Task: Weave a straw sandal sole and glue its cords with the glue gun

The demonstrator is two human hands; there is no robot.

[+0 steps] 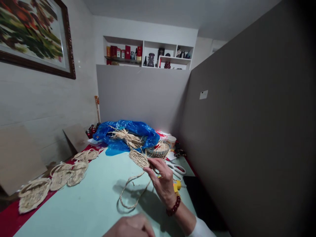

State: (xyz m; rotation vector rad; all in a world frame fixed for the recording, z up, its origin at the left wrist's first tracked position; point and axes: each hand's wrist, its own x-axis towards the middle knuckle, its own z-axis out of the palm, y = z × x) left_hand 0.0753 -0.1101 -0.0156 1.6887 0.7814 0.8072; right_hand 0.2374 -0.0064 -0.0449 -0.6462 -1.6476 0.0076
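The right hand (163, 181) pinches a woven sole (138, 158) by its end, just past the fingertips — oval formed, cord (128, 207) looping loose below, no strap showing. Left hand (129, 226) blurred, grip I can't tell. Well left of the fingers, strapped slippers (77, 172) look finished.

Bare right hand (161, 177), with a bracelet (174, 207) of chunky, dark red beads set close together in a band around the wrist. A stretch of uncovered forearm (184, 217) separates the bracelet from a white sleeve (201, 228). The left hand (130, 227), also bare, appears blurred, its knuckles rounded.
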